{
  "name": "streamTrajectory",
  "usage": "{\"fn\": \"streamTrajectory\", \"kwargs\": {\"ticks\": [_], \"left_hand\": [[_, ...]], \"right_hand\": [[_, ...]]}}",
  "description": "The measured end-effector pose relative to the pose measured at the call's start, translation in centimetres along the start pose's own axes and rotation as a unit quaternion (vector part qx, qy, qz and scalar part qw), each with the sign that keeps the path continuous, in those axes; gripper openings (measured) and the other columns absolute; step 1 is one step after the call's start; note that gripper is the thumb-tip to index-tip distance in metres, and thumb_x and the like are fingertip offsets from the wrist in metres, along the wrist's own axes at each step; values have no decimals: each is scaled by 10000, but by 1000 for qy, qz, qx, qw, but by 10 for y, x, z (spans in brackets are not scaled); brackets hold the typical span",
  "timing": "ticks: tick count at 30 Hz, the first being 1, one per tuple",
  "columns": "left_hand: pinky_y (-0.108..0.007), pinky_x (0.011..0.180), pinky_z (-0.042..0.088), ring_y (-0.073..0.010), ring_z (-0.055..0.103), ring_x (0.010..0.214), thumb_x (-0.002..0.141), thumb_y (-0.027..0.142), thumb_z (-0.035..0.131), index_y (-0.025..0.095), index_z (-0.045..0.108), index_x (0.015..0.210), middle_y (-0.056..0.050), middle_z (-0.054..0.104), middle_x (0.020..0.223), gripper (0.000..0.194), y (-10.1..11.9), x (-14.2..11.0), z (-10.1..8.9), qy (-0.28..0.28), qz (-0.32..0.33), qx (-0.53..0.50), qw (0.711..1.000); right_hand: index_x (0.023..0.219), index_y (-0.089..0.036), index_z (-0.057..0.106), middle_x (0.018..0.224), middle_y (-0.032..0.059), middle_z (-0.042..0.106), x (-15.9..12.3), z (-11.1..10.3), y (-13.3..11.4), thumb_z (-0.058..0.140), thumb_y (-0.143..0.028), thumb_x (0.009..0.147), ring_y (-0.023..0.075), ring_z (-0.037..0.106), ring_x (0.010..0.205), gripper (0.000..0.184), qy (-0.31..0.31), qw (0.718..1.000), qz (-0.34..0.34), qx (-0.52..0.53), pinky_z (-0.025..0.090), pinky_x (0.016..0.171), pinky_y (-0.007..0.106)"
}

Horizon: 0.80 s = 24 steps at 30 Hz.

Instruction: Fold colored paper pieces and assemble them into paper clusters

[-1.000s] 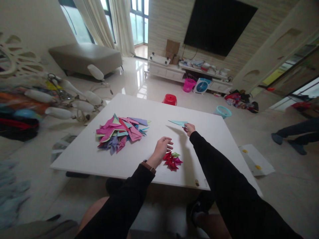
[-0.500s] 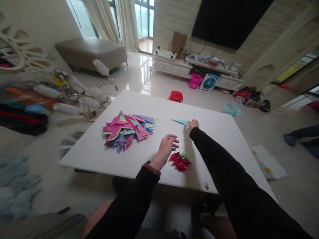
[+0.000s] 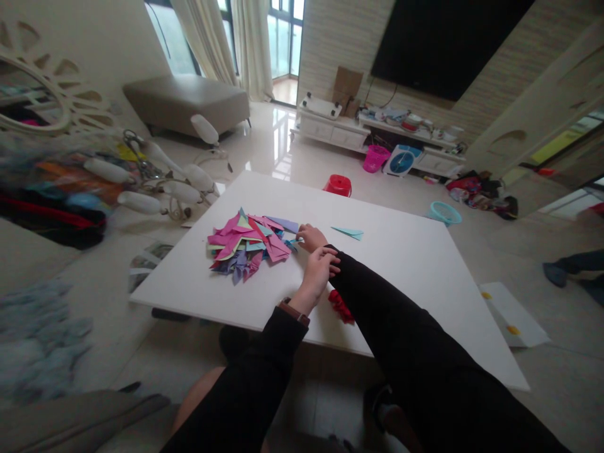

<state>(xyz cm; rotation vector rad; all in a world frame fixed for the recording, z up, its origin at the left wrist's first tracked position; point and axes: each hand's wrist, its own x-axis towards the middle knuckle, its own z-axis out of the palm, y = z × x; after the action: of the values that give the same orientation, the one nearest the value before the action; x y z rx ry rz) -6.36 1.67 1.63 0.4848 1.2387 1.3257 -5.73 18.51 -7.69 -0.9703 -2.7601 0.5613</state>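
A loose pile of folded coloured papers, pink, purple, green and blue, lies on the left half of the white table. My right hand is at the pile's right edge, its fingers closed on the tip of a blue folded paper. Below it, my left hand is open and holds nothing, its fingers loosely bent by the right sleeve. A light-blue folded paper lies alone beyond my right forearm. Red folded papers near the front edge are partly hidden by that sleeve.
A red bucket stands beyond the table's far edge. A white-shaded lamp fixture is close to the left side. On the floor at right are a light-blue basket and a white board. Another person's leg shows far right.
My right hand has let go of the light-blue paper and moved left to the pile. My left hand stays near its place. The view has shifted slightly.
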Motion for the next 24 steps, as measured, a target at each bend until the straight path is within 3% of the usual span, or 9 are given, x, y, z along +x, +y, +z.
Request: {"fn": "streamTrajectory", "kwargs": {"ticks": [3, 6, 8, 11, 12, 15, 17, 20, 24], "left_hand": [[-190, 509, 389, -83, 580, 517, 769, 139, 518, 156, 604, 867, -27, 661, 768, 131, 4, 2, -5, 3, 21, -13, 1000], [-192, 518, 395, -85, 576, 520, 749, 146, 529, 159, 600, 865, -17, 651, 747, 137, 11, 5, -13, 23, 51, -39, 998], [-192, 522, 390, -83, 564, 522, 728, 146, 540, 163, 599, 869, -5, 641, 735, 154, 17, 6, -19, 51, 69, -54, 995], [-195, 530, 385, -82, 546, 531, 707, 147, 549, 166, 599, 869, 5, 636, 729, 170, 21, 8, -23, 83, 85, -63, 991], [-197, 532, 386, -83, 544, 536, 705, 147, 550, 165, 599, 867, 6, 636, 728, 171, 20, 8, -22, 87, 88, -60, 991], [-206, 553, 402, -94, 561, 579, 698, 148, 581, 158, 614, 864, -6, 653, 748, 170, 10, 4, -14, 64, 80, -23, 994], [-218, 587, 432, -110, 598, 634, 706, 170, 625, 152, 627, 849, -33, 685, 799, 144, -4, -1, -3, 13, 58, 14, 998], [-244, 656, 479, -151, 660, 758, 726, 230, 706, 143, 636, 822, -79, 716, 890, 147, -29, -10, 16, -78, 15, 47, 996], [-290, 750, 522, -217, 708, 921, 717, 314, 822, 140, 658, 930, -126, 721, 1040, 320, -56, -19, 41, -176, -48, 31, 983]], "right_hand": [[809, -197, 750, 1042, 97, 692, -5, -7, -1, 631, -105, 849, 228, 557, 1057, 155, 28, 999, 38, 20, 439, 916, 326], [845, -181, 740, 966, 81, 719, -29, -25, 7, 595, -137, 838, 214, 610, 971, 151, 72, 992, 84, 55, 459, 894, 322], [843, -165, 718, 899, 73, 730, -60, -40, 13, 562, -188, 836, 207, 641, 885, 157, 104, 983, 123, 84, 478, 849, 329], [813, -173, 664, 841, 69, 744, -129, -63, 20, 512, -270, 835, 197, 674, 790, 181, 138, 962, 184, 145, 494, 727, 316], [811, -183, 644, 843, 67, 752, -156, -70, 20, 508, -297, 830, 191, 685, 776, 179, 151, 947, 209, 190, 491, 691, 303], [762, -199, 604, 849, 64, 764, -234, -87, 14, 650, -358, 723, 189, 698, 780, 169, 212, 815, 308, 443, 456, 655, 273], [745, -203, 602, 848, 56, 763, -276, -95, 7, 720, -359, 670, 179, 689, 777, 210, 244, 747, 331, 523, 431, 648, 260], [736, -204, 612, 828, 43, 758, -312, -101, -4, 764, -344, 642, 164, 667, 747, 227, 269, 708, 338, 559, 406, 639, 255], [714, -204, 613, 800, 35, 749, -323, -101, -12, 762, -335, 659, 160, 653, 726, 206, 254, 712, 319, 572, 392, 632, 258]]}}
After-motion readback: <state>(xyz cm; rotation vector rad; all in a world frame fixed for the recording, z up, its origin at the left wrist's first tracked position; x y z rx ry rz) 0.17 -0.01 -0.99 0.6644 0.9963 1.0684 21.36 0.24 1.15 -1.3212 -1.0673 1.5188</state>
